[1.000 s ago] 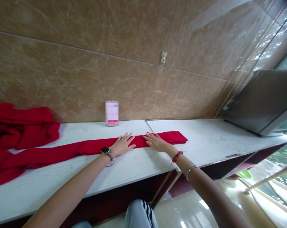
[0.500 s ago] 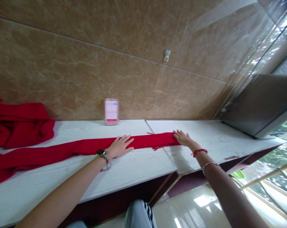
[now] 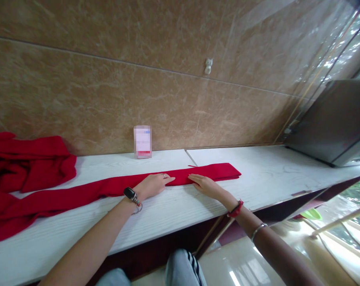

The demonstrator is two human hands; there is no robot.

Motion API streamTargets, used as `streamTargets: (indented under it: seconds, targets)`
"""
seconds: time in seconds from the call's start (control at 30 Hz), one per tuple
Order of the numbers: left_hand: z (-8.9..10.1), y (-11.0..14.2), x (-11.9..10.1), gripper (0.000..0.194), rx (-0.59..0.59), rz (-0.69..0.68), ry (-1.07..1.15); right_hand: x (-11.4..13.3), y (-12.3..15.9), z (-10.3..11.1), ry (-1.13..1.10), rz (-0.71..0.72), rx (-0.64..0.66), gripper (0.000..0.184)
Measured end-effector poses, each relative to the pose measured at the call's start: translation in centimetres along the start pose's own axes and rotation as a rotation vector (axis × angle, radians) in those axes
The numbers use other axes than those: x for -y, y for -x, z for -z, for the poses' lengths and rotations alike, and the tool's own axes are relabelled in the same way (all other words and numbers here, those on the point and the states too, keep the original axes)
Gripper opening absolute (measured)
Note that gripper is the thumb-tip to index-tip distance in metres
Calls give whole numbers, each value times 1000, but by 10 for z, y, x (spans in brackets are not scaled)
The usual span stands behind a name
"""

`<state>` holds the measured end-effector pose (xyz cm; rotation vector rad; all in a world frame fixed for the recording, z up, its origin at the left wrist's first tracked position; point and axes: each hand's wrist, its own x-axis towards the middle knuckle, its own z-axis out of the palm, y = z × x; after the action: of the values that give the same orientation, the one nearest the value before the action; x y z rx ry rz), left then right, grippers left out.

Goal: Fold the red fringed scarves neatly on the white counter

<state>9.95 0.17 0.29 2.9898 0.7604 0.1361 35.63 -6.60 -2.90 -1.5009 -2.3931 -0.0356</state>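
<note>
Two hands on the red cloth strip point(image 3: 220, 171), palms down: L hand point(image 3: 152, 186) in front of & a bit R of the phone point(image 3: 143, 142), R hand point(image 3: 206, 186) further R of it. Grip on each is flat, fingers out & close together, resting on top w/ nothing pinched that I can see; thumbs hard to make out. Strip lies layered on the counter point(image 3: 263, 167) in front of the phone, blunt end well to the R of it; other way it runs L to the bunched red cloth point(image 3: 53, 159), L of the phone. Thin red strand point(image 3: 191, 165) pokes out behind the strip, R of phone.

Handling, my guess: light, v. soft, floppy, not fragile; prob. not slippery, but layers could shift if dragged. Best hold: blunt end, thumb under, fingers on top, all layers tgthr, other palm flat nearer the phone.
</note>
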Motion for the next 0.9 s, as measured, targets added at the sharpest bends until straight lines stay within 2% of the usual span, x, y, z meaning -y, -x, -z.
streamTargets:
  seconds: [0.13, 0.27, 0.33, 0.5, 0.63, 0.77, 0.9]
  targets:
    - [6, 10, 7, 69, 27, -22, 5, -8, 1, 2, -12, -5, -3, 53]
    - [7, 12, 10, 72, -23, -7, -72, 0, -2, 4, 22, -35, -6, 53]
    - [6, 10, 11, 66, -72, 51, -124, 6, -6, 5, 62, -65, -13, 48]
    - [-3, 4, 18, 34, -206, 164, -191, 18, -18, 4, 214, -103, -49, 36]
    - [-5, 3, 23, 27, -259, 170, -224, 20, -26, -1, 271, -167, -50, 33]
    - [0, 6, 21, 31, -217, 107, -247, 19, -27, -3, 245, -249, 1, 31]
    - [3, 12, 22, 45, -126, 53, -179, 15, -22, -2, 249, -221, -19, 34]
